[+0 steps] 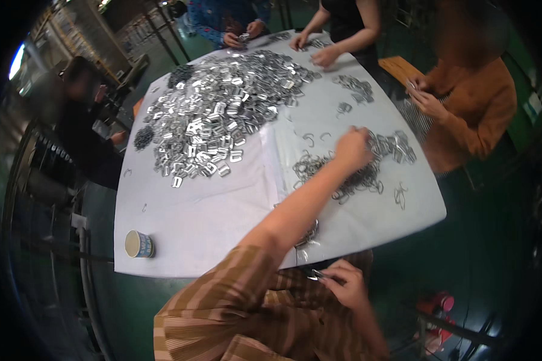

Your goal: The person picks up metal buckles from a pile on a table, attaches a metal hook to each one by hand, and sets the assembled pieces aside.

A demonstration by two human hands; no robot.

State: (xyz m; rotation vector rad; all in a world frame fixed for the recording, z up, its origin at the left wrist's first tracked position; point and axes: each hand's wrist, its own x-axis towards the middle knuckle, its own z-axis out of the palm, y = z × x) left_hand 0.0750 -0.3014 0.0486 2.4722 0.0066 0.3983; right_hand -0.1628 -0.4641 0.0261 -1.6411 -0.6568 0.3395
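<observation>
My left hand reaches across the white-covered table to its right side, fingers curled down between a heap of bent wire loops and a small group of flat silver metal buckles. Whatever its fingertips hold is hidden. Close to my lap, just off the near table edge, my right hand pinches a small shiny metal piece; its exact kind is too small to tell. More wire loops lie by the near edge, partly behind my left forearm.
A large pile of silver buckles covers the table's far left half, with dark small parts beside it. A paper cup stands at the near left corner. Several people work around the table; one in orange sits at right.
</observation>
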